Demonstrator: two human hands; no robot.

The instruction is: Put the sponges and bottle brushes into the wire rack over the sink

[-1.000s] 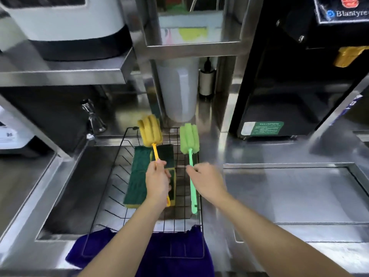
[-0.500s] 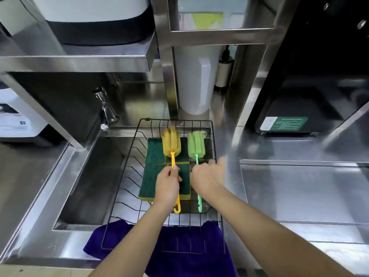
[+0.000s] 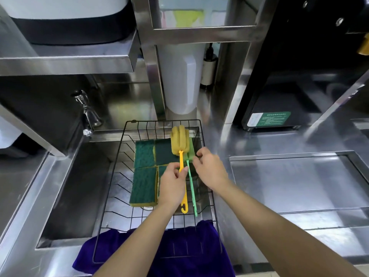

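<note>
A black wire rack spans the sink. Several green scouring sponges with yellow undersides lie flat in its left half. The yellow bottle brush lies in the rack, and my left hand grips the middle of its handle. The green bottle brush lies just to its right, its foam head partly hidden under the yellow head. My right hand pinches that green head with thumb and fingertips.
A purple cloth hangs under the rack's near edge. A tap stands at the sink's back left. Behind the rack are a white container and a dark bottle. A black machine stands on the counter at the right.
Both brushes came down from upright into the rack. The yellow head shifted right over the green head, and my right hand moved from the green handle up to its head.
</note>
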